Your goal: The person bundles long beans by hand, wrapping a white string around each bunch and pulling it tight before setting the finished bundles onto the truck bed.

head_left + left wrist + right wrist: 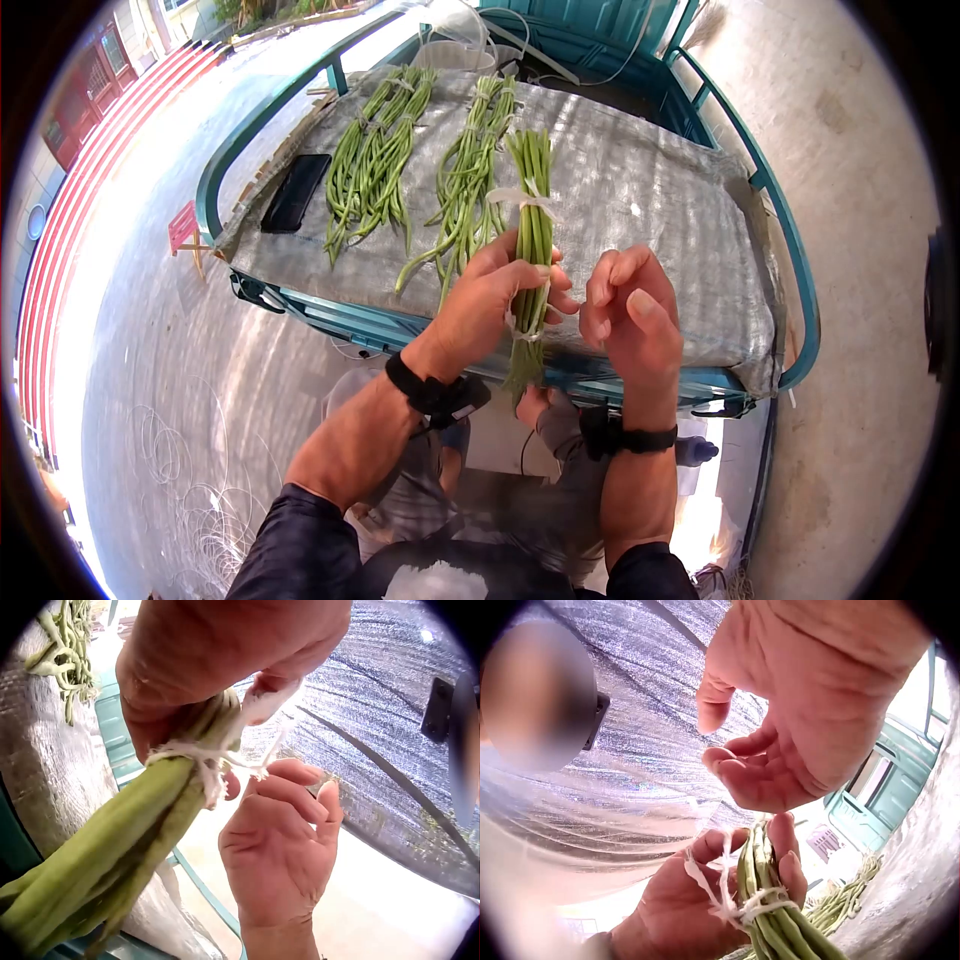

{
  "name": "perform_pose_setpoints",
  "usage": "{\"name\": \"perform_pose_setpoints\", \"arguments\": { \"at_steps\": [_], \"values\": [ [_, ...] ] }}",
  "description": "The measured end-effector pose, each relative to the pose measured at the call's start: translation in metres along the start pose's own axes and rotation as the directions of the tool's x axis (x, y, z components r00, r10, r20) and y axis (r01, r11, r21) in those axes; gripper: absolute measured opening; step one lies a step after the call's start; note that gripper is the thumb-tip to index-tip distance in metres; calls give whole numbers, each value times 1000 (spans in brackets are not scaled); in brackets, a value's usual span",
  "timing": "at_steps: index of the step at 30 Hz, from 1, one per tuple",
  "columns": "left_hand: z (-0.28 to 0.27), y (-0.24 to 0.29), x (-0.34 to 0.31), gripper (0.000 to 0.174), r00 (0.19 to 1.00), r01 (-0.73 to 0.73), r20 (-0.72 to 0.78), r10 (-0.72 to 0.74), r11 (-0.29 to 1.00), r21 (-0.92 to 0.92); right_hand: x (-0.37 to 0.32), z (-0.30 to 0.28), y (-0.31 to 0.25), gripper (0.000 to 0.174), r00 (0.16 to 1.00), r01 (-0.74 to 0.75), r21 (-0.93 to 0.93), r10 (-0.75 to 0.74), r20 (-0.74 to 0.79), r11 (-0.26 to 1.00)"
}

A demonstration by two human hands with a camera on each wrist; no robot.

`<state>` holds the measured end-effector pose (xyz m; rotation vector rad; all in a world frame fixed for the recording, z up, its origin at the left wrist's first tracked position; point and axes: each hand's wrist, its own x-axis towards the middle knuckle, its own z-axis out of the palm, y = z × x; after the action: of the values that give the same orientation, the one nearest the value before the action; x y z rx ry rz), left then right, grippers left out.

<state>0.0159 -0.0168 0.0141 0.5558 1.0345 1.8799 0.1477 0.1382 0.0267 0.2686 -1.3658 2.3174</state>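
A bundle of long green beans (535, 240) is gripped around its middle by the left hand (485, 300), thumb across the front. White strips tie it above the hand and near its lower end; in the left wrist view a frayed white tie (202, 759) circles the beans (112, 840). Just right of the bundle the right hand (640, 320) is raised, fingers loosely bent, holding nothing. The right wrist view has this right hand (802, 712) above the left hand (682, 907), apart from the beans (780, 922).
More tied beans (375, 150) and another bunch (470, 170) lie on the grey cover (650, 210) of a teal cart. A black phone (296, 194) rests at its left. Teal rails (785, 220) edge the cart, with a white bucket (455, 57) at the back.
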Motion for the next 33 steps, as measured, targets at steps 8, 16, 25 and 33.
{"name": "perform_pose_setpoints", "arguments": {
  "at_steps": [8, 16, 25, 33],
  "values": [
    [13, -5, -4, 40, 997, -13, 77, 8, 997, 74, 2, -8, 3, 12, 953, 60, -209, -118, -279, 976],
    [17, -23, -2, 34, 993, -19, 115, -13, 962, 274, 5, -4, 9, 9, 921, 66, -447, -227, -317, 892],
    [21, -36, -3, 28, 991, -129, 83, 102, 887, 444, 5, -9, 13, 14, 903, -85, -585, -186, -388, 807],
    [22, -28, -3, 23, 998, 37, 39, -49, 967, 253, 4, -8, 19, 16, 889, -152, -564, -137, -437, 812]
  ]
}}
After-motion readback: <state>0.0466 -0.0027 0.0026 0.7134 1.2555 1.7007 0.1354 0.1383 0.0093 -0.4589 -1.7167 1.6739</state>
